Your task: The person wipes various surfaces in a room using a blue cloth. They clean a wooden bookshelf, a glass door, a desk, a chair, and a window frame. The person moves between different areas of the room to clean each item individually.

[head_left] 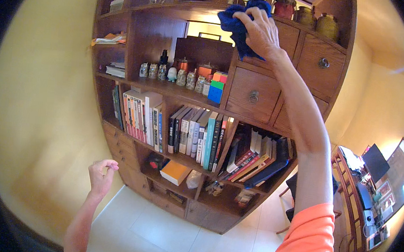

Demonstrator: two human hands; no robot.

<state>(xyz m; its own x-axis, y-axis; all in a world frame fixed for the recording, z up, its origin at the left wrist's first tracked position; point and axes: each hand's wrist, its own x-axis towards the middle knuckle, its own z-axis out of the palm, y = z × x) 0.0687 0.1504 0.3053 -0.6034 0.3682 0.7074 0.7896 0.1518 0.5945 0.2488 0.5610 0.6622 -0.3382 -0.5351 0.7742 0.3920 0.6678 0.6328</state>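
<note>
Head view: we see the right hand (261,34) raised to the upper part of the bookcase (167,91), fingers and thumb clamped round a bunched blue cloth (230,22). The cloth lies across the bookcase's upper shelf edge, over the drawers; whether it presses on the wood, we cannot tell. Our left hand (102,177) hangs in the air at the bookcase's lower left, fingers curled inward with nothing seen in them; whether thumb and fingertips meet, we cannot tell.

We judge the loose folds to be the main hazard: a sideways sweep could catch the red jar (284,6) or the olive jars (327,24) at the bookcase's upper right and topple them. If the arm dropped carelessly, a trailing corner might brush the coloured cube (217,87) on the bookcase's middle shelf, or the little figurines (181,77) lined up beside it.

The cloth looks soft, crumpled and matte, with pointed corners hanging. We see brown, grained wood throughout the bookcase, and a round metal pull (253,97) on a square drawer front. The jars are squat and rounded, the cube is sharp-edged and block-coloured, and the upright books (199,130) below make flat, narrow spines.
</note>
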